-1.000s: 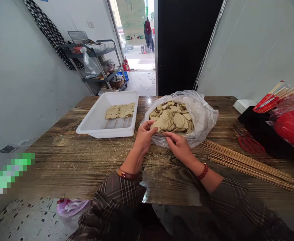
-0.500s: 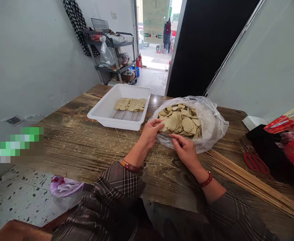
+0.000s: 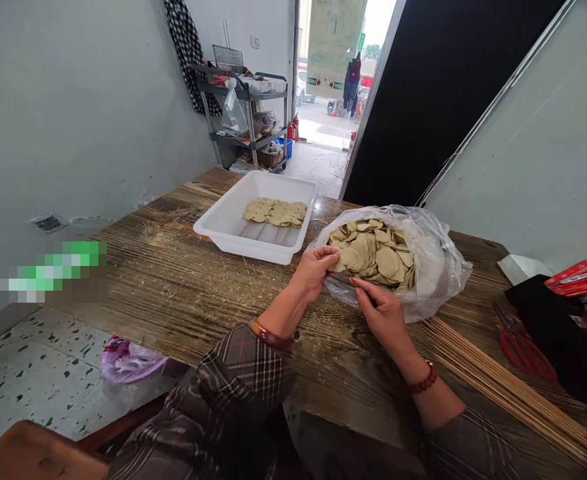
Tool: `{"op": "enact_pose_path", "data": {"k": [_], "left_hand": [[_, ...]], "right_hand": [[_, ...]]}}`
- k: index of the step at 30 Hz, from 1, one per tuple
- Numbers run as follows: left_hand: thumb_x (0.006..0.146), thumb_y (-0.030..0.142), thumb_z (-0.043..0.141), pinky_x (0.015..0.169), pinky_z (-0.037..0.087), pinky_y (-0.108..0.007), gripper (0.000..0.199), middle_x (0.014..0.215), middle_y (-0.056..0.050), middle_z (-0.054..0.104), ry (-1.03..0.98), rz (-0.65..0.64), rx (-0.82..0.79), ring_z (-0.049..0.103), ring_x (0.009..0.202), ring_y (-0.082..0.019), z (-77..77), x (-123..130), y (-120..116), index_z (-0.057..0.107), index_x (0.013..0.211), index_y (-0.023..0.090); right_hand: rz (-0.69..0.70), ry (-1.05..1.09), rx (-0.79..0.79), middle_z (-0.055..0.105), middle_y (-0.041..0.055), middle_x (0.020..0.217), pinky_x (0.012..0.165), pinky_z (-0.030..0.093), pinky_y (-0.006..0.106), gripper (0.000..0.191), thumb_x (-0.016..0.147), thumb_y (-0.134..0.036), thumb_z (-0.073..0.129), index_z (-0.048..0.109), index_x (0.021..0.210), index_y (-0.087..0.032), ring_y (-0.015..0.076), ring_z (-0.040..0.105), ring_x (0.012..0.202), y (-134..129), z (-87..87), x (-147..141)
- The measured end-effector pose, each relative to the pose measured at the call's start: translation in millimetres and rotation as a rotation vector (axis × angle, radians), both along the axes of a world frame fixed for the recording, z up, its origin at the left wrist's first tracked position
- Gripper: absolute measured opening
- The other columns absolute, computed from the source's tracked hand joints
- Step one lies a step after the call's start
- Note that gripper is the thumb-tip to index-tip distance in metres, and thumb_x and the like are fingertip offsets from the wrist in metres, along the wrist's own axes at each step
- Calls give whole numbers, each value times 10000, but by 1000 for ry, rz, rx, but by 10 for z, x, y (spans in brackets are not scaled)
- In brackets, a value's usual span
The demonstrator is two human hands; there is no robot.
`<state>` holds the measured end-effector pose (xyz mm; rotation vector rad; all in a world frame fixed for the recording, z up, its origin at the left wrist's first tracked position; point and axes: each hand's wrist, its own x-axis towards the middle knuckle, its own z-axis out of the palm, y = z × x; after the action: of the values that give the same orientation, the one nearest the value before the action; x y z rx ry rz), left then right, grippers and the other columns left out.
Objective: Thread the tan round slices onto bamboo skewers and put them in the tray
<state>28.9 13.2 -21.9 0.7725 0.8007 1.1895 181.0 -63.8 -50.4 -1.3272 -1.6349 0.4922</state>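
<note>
At the near rim of the clear plastic bag (image 3: 441, 267), my left hand (image 3: 314, 272) pinches a flat, round beige slice (image 3: 341, 259). The kind of food cannot be told. Just to its right, my right hand (image 3: 381, 310) is closed, thumb against fingers, on a thin bamboo skewer (image 3: 342, 273) that points toward the slice; most of the skewer is hidden. Many loose beige slices (image 3: 388, 262) fill the bag. Left of it stands a white plastic tray (image 3: 246, 248), where skewered slices (image 3: 276, 212) lie side by side with their sticks toward me.
Long bamboo skewers (image 3: 503, 383) lie in a bundle on the wooden table (image 3: 173, 280), right of my right arm. Red-handled scissors (image 3: 526, 353) and a black box (image 3: 538, 307) are at the right edge. Beyond the table stand a shelf cart (image 3: 253, 137) and a doorway.
The view has swung a little left, so everything sits further right in it. Both hands keep nearly the same pose at the bag's rim.
</note>
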Motion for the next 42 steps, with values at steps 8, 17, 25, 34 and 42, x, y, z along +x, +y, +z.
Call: {"op": "enact_pose_path", "data": {"k": [8, 17, 25, 34, 42], "left_hand": [[557, 263, 793, 485, 330, -191, 259, 628, 3, 617, 30, -25, 33, 494, 527, -69, -50, 37, -20, 658, 736, 133], [613, 288, 751, 511, 341, -203, 226, 625, 8, 606, 121, -11, 129, 480, 537, -76, -15, 50, -47, 648, 744, 135], [655, 240, 696, 536, 338, -209, 169, 630, 9, 600, 217, 2, 213, 469, 543, -79, -19, 42, -31, 654, 784, 139], [715, 208, 599, 606, 399, -214, 128, 713, 3, 634, 512, 53, 446, 547, 666, -115, -108, 42, 30, 636, 826, 155], [722, 228, 592, 567, 363, -214, 93, 618, 33, 562, 612, 72, 468, 472, 581, -99, -113, 24, 60, 574, 789, 165]], "right_hand": [[0, 4, 49, 773, 78, 999, 799, 582, 388, 290, 877, -304, 546, 754, 1056, -209, 228, 732, 839, 15, -14, 7], [-24, 59, -25, 775, 76, 874, 702, 575, 353, 304, 869, -316, 553, 753, 1058, -186, 226, 717, 773, 18, -17, 4], [-29, 112, -74, 752, 63, 796, 605, 515, 304, 325, 866, -337, 552, 749, 1055, -162, 182, 647, 638, 23, 8, 6], [12, 270, -196, 560, -19, 544, 481, 352, 239, 314, 848, -391, 577, 745, 940, -142, 120, 467, 491, 42, 13, 6], [13, 349, -274, 518, -36, 518, 473, 312, 237, 320, 815, -436, 600, 714, 864, -141, 110, 429, 475, 45, 29, -5]]}}
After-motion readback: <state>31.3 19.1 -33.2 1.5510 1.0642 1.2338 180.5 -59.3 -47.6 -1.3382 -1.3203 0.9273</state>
